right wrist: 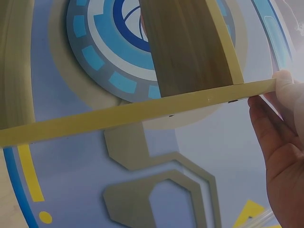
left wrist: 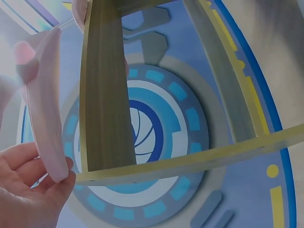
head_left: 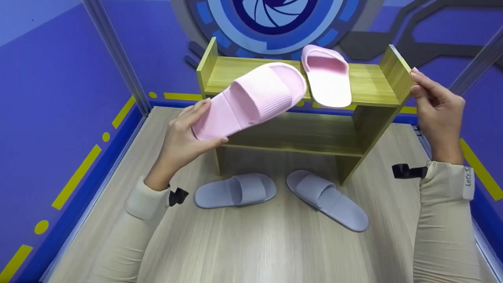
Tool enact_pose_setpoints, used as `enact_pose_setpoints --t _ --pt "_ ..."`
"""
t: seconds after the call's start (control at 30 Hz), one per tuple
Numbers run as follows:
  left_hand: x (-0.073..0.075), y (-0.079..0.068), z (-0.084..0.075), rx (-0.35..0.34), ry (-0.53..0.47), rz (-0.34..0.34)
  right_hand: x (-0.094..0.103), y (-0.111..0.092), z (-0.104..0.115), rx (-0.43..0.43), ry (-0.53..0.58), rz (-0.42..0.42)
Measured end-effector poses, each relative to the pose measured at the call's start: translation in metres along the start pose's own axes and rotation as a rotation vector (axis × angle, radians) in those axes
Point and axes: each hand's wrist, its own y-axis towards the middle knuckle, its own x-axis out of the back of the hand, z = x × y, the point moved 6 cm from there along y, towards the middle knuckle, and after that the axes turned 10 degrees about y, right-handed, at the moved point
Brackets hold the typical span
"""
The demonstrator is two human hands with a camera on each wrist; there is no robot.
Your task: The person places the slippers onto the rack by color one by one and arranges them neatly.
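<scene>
My left hand [head_left: 184, 131] grips a pink slide slipper [head_left: 251, 100] by its heel end, thumb on one side and fingers on the other. The slipper is raised in front of the wooden shoe rack [head_left: 287, 148], its toe tilted up to the right. A second pink slipper [head_left: 329, 88] lies on the rack's top board, its heel end jutting past the front edge. With thumb and fingers, my right hand [head_left: 440, 106] pinches the top of the rack's right side panel [head_left: 397, 74]. In the right wrist view the fingertips [right wrist: 256, 107] sit at the panel's edge.
On the floor [head_left: 271, 243] before the rack lie two grey slippers, the left one [head_left: 235, 191] nearly sideways and the right one [head_left: 328, 200] slanted. Blue walls [head_left: 59, 106] with yellow marks rise on both sides, and a patterned wall stands behind the rack.
</scene>
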Motion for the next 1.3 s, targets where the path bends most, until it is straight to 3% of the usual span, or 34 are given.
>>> enact_pose_setpoints --t 0.53,0.8,1.3 --pt "-0.01 0.019 -0.012 0.077 0.064 -0.044 0.001 0.001 -0.007 0.044 -0.023 -0.006" --pt "-0.017 0.026 -0.019 0.081 0.103 -0.059 0.002 0.0 -0.006 0.007 -0.002 -0.024" --pt "-0.029 0.039 -0.027 0.1 0.208 -0.027 0.001 -0.001 -0.003 -0.011 0.025 -0.034"
